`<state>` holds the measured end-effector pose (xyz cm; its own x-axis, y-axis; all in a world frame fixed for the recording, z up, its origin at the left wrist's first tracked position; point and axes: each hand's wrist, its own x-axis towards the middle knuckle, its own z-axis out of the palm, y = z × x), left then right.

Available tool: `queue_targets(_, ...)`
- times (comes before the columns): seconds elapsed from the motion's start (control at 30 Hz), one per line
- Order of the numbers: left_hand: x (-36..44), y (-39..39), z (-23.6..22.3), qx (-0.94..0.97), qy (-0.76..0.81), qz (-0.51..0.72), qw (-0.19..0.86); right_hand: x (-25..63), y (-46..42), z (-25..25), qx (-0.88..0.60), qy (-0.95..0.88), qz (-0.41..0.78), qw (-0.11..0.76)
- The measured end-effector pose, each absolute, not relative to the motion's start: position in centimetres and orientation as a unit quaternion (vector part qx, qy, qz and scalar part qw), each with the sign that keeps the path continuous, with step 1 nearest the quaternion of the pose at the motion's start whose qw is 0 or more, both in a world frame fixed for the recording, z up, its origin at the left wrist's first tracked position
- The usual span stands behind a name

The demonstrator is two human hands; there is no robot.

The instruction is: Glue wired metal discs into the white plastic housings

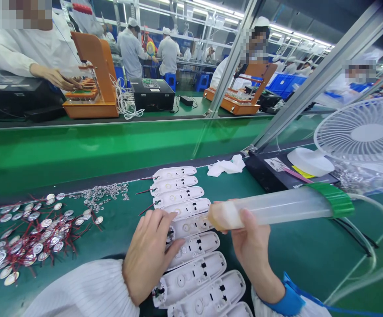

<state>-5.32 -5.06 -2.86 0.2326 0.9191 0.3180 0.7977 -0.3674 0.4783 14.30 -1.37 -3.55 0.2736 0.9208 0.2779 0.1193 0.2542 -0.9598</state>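
Observation:
White elongated plastic housings (198, 268) lie in a slanting column on the green bench, their inner sides up. My left hand (150, 253) straddles the left end of one housing (196, 225) in the middle of the column, thumb on one side and fingers on the other. Wrapped in my right hand (252, 246) is a translucent glue syringe (280, 207) with a green cap and a hose. Its yellowish front end points left, over the right end of that housing. The nozzle tip is hard to make out.
Many small metal discs with red wires (36, 242) lie at left, near a pile of tiny clear parts (107, 193). Crumpled tissue (226, 166), a black box (260, 171) and a white fan (366, 130) stand beyond. A green partition (95, 145) separates co-workers.

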Motion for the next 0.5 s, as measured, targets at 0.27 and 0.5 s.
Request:
queue_targets(0.27,-6.6,-8.8,-2.9,0.781,0.546,0.273,0.128,14.4,-4.7,-3.8,-0.459,-0.485,0.412,0.620)
queue_targets(0.5,-6.5,-8.9,-3.7,0.773,0.554,0.276,0.142,12.6,-5.6,-3.0,-0.460,-0.609,0.370,0.530)
